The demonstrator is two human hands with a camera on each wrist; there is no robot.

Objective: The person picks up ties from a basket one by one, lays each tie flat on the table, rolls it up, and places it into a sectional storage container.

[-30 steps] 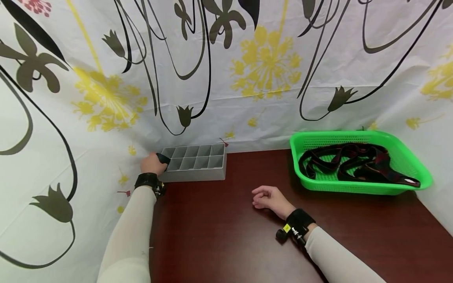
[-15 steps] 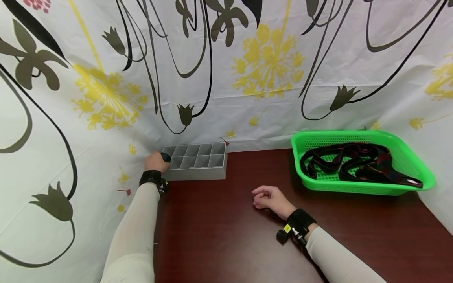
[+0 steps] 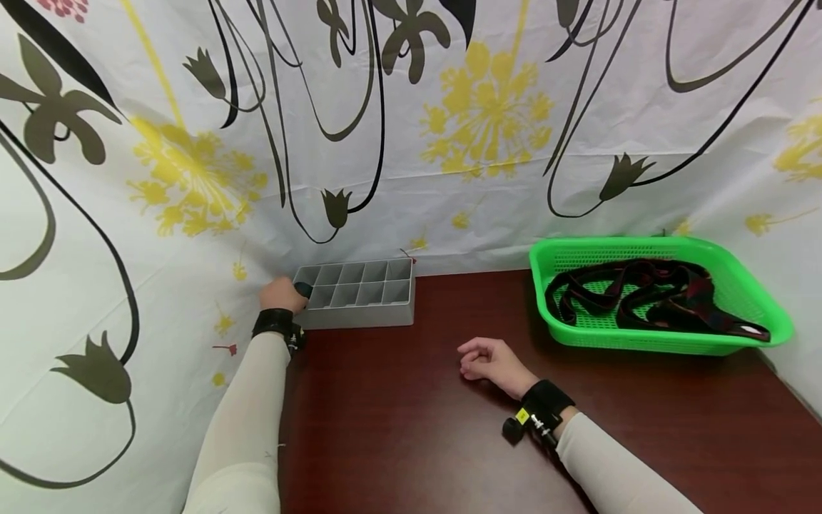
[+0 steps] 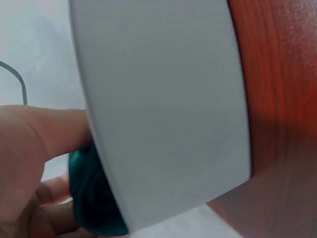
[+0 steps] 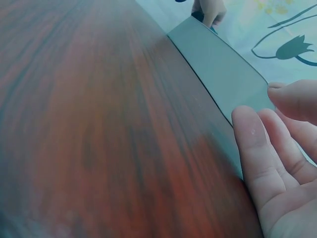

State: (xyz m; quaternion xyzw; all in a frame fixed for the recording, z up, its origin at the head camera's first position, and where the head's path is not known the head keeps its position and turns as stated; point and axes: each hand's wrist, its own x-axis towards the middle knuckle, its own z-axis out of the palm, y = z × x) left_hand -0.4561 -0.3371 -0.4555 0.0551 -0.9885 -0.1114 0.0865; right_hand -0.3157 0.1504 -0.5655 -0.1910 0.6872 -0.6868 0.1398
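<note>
Left hand (image 3: 280,295) has edged toward the box (image 3: 359,318), fingers curled round green cloth (image 4: 94,193): probably soft, light, best pinched mid-fold; right hand (image 3: 493,365) loose, empty.

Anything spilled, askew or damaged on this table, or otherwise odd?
Nothing clearly stands out. The gray tray sits upright on the table, no damage visible, and I see no spill. The dark strap lies loosely looped in the green basket. The left hand holds a dark green bundle at the tray's left end.
</note>
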